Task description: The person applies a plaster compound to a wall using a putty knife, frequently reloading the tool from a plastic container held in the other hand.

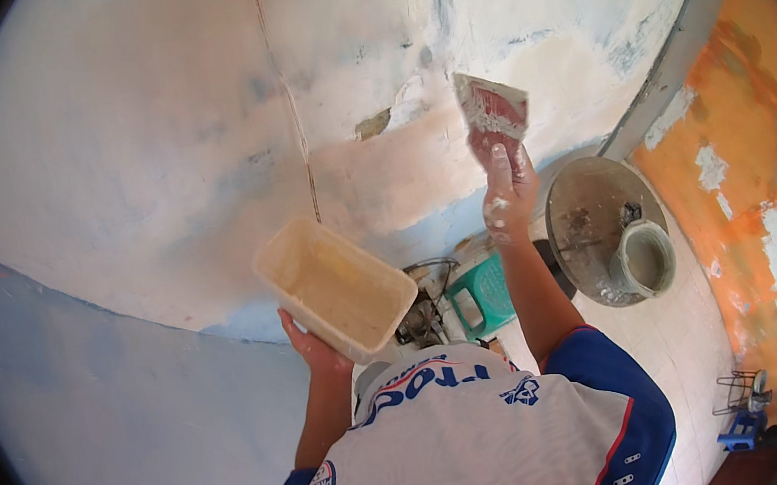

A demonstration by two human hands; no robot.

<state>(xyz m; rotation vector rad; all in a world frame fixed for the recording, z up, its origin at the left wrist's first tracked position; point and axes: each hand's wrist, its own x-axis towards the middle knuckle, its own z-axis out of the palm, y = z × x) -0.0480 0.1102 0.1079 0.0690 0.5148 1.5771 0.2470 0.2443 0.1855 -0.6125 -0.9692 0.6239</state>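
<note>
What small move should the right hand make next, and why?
Probably bring the scraper left to the chipped patch in the wall: pale paste clings to the scraper, the right hand already holds it raised nearby, and the left hand supports the tub below.

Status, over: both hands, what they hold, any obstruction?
Left hand holding cream tub. Right hand gripping reddish scraper before wall; contact unclear. Nothing visibly blocking scraper.

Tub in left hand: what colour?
The tub is pale cream, somewhat yellower inside; best seen in the head view.
</note>
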